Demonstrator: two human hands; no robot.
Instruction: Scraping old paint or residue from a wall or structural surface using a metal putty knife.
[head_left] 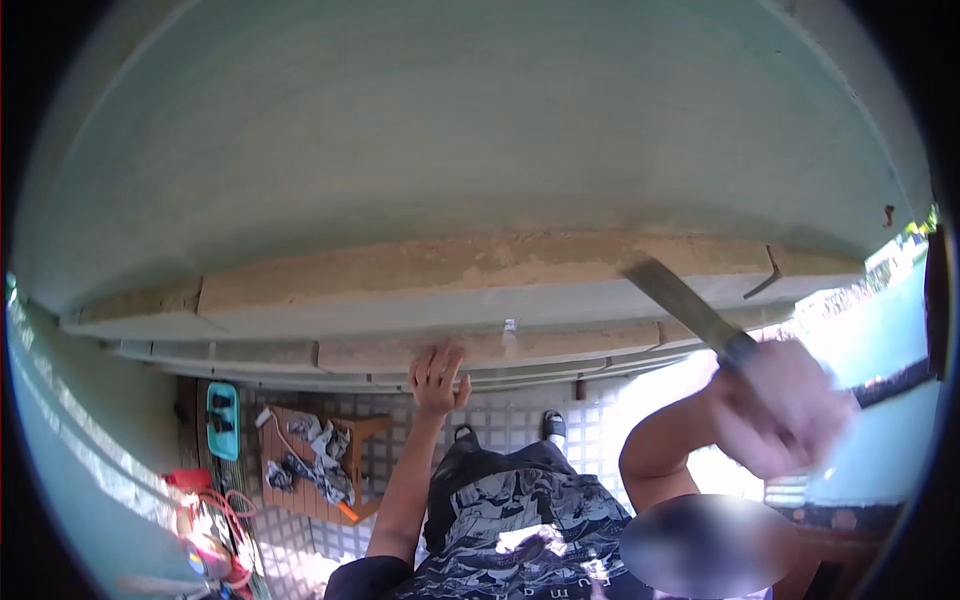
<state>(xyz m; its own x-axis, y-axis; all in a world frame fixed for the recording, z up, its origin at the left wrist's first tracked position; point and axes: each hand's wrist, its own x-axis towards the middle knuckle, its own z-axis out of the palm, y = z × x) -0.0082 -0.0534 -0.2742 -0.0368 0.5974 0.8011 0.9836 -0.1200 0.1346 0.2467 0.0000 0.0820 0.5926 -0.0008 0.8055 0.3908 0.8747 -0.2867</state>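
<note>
So, looking down over a stepped ledge of a pale green wall (480, 130) here. The left hand (438, 378) is pressed flat, fingers spread and released, against the tan, scraped-bare band of the moulded ledge (400, 352), nothing gripped in it. The right hand (780, 405) is clenched round the handle of a flat metal scraper with a broad dull blade (680, 298); the hand is blurred, so finer detail of the grasp can't be made out.

The bit that matters: the scraper's long axis runs on a diagonal, from the right hand up and leftward, and its blade end is laid against the upper tan strip of bare plaster (480, 268) higher up the wall. So the blade tip lies up and to the left of the grip, and the right hand is obviously the nearer one. The left hand is kept well apart, lower down and further left, on a different step of the ledge.

Far below, a tiled floor (500, 420) is seen, with a wooden stool covered in crumpled rags (315, 460) off to the left, a turquoise tray (222, 420) beside it, and some red cord (215, 505) near the left edge. Two dark sandalled feet (553, 425) are spotted just under the ledge, and a patterned dark shirt (520, 530) fills the lower middle.
</note>
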